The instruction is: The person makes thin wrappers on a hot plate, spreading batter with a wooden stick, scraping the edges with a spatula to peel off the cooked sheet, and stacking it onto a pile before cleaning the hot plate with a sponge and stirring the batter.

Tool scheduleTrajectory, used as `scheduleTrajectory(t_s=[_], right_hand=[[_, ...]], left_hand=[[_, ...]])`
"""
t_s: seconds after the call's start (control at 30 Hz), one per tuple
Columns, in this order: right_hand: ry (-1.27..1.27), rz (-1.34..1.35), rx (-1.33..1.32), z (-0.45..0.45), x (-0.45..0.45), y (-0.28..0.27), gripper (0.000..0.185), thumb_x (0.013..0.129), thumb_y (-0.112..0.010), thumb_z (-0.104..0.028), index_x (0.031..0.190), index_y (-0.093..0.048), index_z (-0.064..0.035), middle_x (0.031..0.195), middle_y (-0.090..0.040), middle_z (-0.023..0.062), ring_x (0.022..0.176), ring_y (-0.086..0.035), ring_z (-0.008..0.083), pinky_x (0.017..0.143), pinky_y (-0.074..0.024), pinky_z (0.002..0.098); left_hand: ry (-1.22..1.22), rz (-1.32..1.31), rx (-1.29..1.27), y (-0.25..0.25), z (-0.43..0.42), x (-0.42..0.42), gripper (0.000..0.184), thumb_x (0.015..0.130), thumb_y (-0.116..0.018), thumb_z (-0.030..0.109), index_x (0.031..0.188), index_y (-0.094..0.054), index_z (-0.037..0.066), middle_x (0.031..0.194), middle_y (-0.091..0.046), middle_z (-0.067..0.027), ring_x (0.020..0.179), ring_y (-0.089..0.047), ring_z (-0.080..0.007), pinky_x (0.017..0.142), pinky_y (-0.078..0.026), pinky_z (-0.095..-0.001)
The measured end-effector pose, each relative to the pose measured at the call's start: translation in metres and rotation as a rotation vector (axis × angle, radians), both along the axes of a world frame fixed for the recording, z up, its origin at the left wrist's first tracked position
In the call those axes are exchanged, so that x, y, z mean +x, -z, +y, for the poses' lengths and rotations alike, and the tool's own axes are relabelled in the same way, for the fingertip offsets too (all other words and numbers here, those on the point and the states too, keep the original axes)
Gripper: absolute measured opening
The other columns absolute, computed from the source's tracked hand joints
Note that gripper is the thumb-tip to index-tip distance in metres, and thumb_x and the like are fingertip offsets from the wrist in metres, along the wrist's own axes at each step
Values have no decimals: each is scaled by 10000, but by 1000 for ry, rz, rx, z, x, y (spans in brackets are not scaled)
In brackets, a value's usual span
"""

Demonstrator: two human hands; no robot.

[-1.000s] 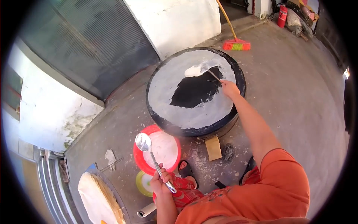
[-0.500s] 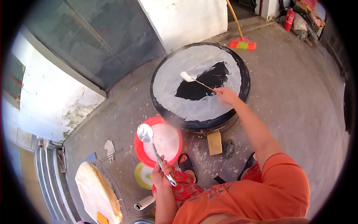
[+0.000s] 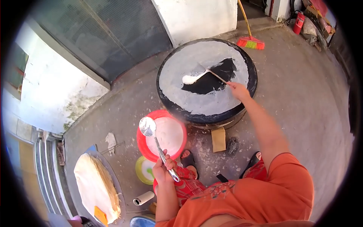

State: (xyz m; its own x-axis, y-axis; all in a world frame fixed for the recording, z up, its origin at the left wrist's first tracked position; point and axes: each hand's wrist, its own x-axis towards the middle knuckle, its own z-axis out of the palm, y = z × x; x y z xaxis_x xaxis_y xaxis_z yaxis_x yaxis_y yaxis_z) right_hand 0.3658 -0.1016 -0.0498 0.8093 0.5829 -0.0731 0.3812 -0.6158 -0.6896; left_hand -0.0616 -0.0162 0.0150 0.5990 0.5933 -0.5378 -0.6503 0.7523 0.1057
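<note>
My right hand (image 3: 238,90) grips the handle of a spreader (image 3: 216,75) over a large round black griddle (image 3: 163,94). Pale batter (image 3: 211,102) coats most of the griddle, leaving a dark bare patch in the middle. A thick white lump of batter (image 3: 190,79) lies at the left end of the spreader. In my left hand (image 3: 163,170) is a metal ladle (image 3: 147,126), its bowl smeared white and raised over the edge of a red basin (image 3: 141,142) of white batter.
A stack of thin flatbreads (image 3: 92,181) with an orange scraper (image 3: 100,215) is at lower left. Near my feet are a yellow-green bowl (image 3: 140,174), a cardboard piece (image 3: 218,140) and a white cylinder (image 3: 143,198). A broom (image 3: 250,42) stands behind the griddle.
The spreader has swept over the griddle, and the dark patch has shrunk. The view has shifted, so the griddle appears higher and farther right. My left hand still holds the ladle.
</note>
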Motion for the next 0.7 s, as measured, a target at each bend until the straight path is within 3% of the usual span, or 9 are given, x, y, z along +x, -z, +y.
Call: scheduleTrajectory(t_s=[0.07,0.1,0.13,0.23,0.3,0.33,0.43,0.57,0.7], right_hand=[[-138,44,86,18,-13,17,255,838,-485,-202,1057,-615,-181,808,-637,103,676,-593,219,610,-453,299],[-298,-218,164,26,-17,28,255,824,-496,-199,1046,-622,-192,809,-636,108,695,-602,218,625,-461,303],[-299,-211,163,25,-14,35,255,824,-496,-199,1046,-622,-192,809,-636,108,695,-602,218,625,-461,303],[-403,-144,-153,1,-28,-51,262,810,-507,-191,1044,-623,-194,856,-635,100,739,-605,228,653,-470,313],[-309,-130,-290,-16,-29,-79,292,795,-490,-183,1057,-604,-246,952,-612,89,883,-576,253,728,-470,353],[-312,-134,-291,-16,-34,-77,292,795,-490,-183,1057,-604,-246,952,-612,89,883,-576,253,728,-470,353],[-108,-582,-83,-17,-74,-37,425,723,-500,-85,1135,-529,-189,861,-552,62,782,-567,255,648,-472,385],[-369,-680,-104,18,-151,1,370,741,-486,-81,1106,-524,-129,838,-559,64,771,-576,247,636,-484,363],[-270,-732,-222,16,-136,21,422,698,-500,-50,1108,-538,-140,789,-548,47,710,-570,238,553,-480,362]], left_hand=[[5,4,-2,-2,0,1,300,880,-361,128,1098,-427,-66,752,-448,-97,516,-383,-126,426,-338,-230],[9,11,-3,-3,0,0,303,879,-359,128,1100,-425,-68,750,-443,-94,518,-382,-126,428,-338,-231],[7,17,-6,-4,-1,-2,303,879,-359,128,1100,-425,-68,750,-443,-94,518,-382,-126,428,-338,-231],[-8,63,4,-9,-4,0,272,881,-366,80,1086,-439,-83,743,-450,-74,503,-376,-97,419,-337,-207],[-8,67,12,-9,-3,-3,272,880,-366,76,1088,-438,-83,745,-450,-75,504,-377,-97,420,-338,-208],[-8,75,21,-8,-3,-4,271,878,-366,73,1089,-436,-83,747,-450,-76,506,-379,-97,420,-340,-209],[-3,-4,21,3,-2,-10,308,883,-349,132,1107,-417,-69,769,-449,-101,528,-384,-128,432,-339,-233],[12,4,19,0,-1,-9,303,883,-349,128,1102,-420,-69,768,-452,-104,531,-388,-129,431,-340,-232],[6,-10,-20,-2,-4,-13,295,883,-350,122,1095,-425,-69,772,-452,-105,529,-387,-130,430,-338,-231]])
